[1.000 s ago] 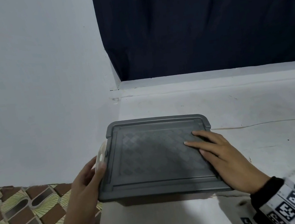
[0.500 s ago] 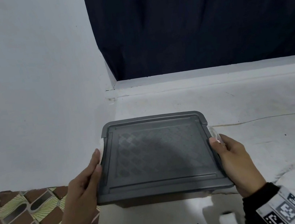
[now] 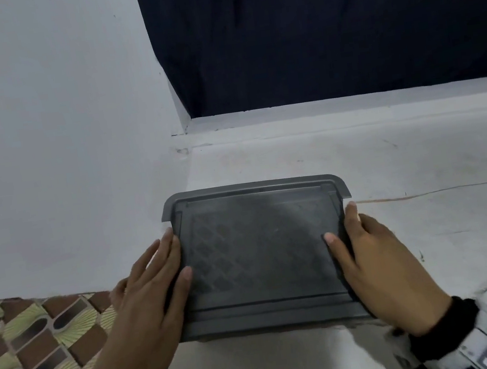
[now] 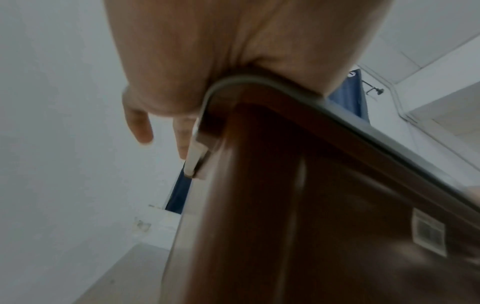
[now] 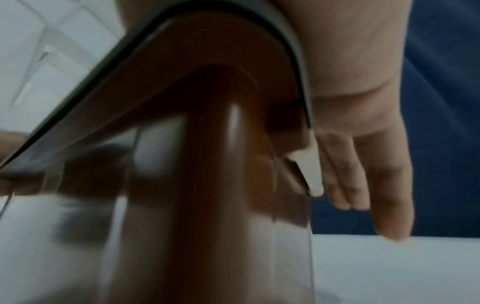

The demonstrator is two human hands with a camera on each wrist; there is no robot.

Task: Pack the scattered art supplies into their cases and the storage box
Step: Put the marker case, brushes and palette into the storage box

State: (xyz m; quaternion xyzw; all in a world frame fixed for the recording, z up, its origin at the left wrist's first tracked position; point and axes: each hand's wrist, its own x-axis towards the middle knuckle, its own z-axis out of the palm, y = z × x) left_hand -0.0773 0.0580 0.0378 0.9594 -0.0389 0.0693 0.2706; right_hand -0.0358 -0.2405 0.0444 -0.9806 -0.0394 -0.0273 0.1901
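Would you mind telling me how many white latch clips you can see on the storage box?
2. One white clip sits on the box's left side by the left hand; the other sits on the right side by the right hand. The gray lid may hide others.

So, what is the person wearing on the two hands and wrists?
Both hands are bare, with no gloves or rings visible. The left hand and the right hand each end in a black fuzzy cuff at the wrist. Behind each cuff sits a white wrist band printed with black square tag markings, clearest on the right.
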